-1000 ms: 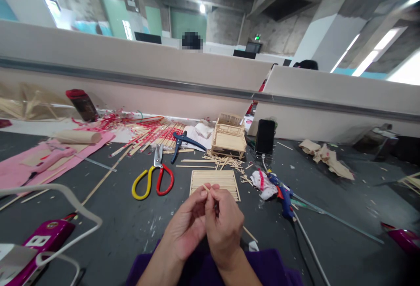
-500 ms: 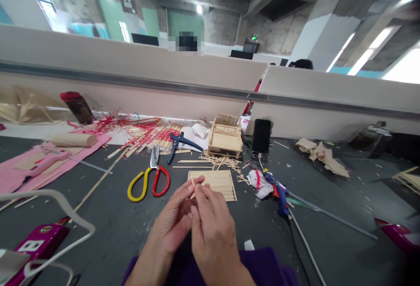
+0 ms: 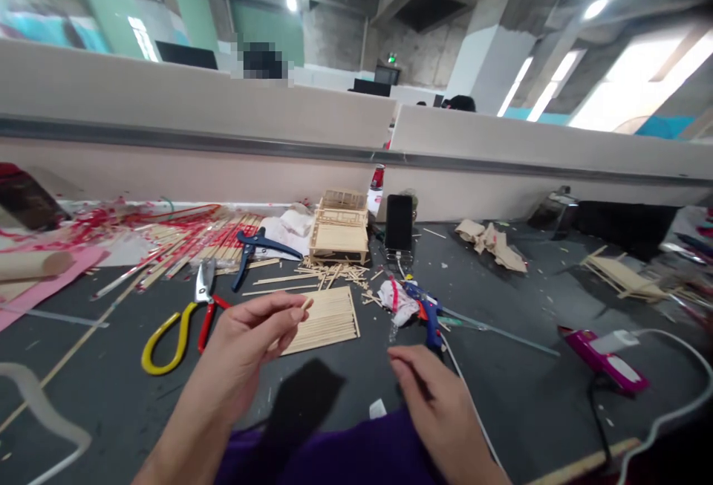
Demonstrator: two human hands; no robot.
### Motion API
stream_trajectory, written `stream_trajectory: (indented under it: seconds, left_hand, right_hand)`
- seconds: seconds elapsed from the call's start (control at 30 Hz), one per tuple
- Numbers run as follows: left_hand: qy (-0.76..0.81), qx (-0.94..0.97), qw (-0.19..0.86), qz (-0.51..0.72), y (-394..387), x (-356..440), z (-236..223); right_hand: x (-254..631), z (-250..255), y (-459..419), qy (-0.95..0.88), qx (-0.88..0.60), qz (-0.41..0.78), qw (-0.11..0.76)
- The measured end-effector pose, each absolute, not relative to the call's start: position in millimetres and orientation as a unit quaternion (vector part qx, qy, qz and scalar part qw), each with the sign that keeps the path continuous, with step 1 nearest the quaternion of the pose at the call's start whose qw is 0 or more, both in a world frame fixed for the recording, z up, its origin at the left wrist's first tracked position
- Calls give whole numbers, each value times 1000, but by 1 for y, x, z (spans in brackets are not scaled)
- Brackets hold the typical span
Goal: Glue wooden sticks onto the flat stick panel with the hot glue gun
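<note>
left hand [image 3: 259, 325] pinches a slim wooden stick [image 3: 307, 304]; right hand [image 3: 431, 388], loosely curled, looks empty.

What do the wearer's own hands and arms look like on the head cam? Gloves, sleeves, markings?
Left hand and right hand are bare: no gloves, rings or watch visible. Forearms bare as far as shown, no sleeves or markings seen. Purple cloth below, probably clothing.

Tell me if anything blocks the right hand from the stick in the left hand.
Nothing visible stands between the right hand and the stick, whose tip pokes from the left hand's pinch. The panel lies flat on the table, seemingly no obstacle.
</note>
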State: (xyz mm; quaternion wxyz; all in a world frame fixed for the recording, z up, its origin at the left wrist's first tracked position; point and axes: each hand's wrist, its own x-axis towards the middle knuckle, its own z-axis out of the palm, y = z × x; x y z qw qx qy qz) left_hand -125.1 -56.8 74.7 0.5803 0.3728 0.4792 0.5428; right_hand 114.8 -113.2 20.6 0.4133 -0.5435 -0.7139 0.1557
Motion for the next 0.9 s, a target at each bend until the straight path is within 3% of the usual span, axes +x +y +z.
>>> stream_trajectory:
  seconds: [0.17, 0.3, 0.4, 0.5, 0.7, 0.8, 0.9]
  left_hand:
    - [524, 473, 490, 511, -51, -110, 55]
    - [545, 592, 331, 494, -49, -105, 41]
    - [557, 586, 272, 521, -48, -112, 39]
    - [564, 505, 319, 570, -44, -124, 39]
    - [400, 204, 634, 630, -32, -156, 37]
    - [351, 135, 654, 656, -28, -166, 37]
    - [386, 133, 606, 682, -27, -171, 35]
  right_hand:
    - [156, 11, -107, -641, -639, 218, 364]
    - [133, 17, -84, -636, -602, 310, 370]
    - [92, 23, -54, -654, -532, 365, 395]
    - [41, 26, -15, -708, -486, 353, 371]
    - [-64, 18, 71, -811, -514, 182, 212]
    - [-106, 10, 107, -798, -542, 169, 202]
    - [-141, -4, 131, -778, -582, 160, 174]
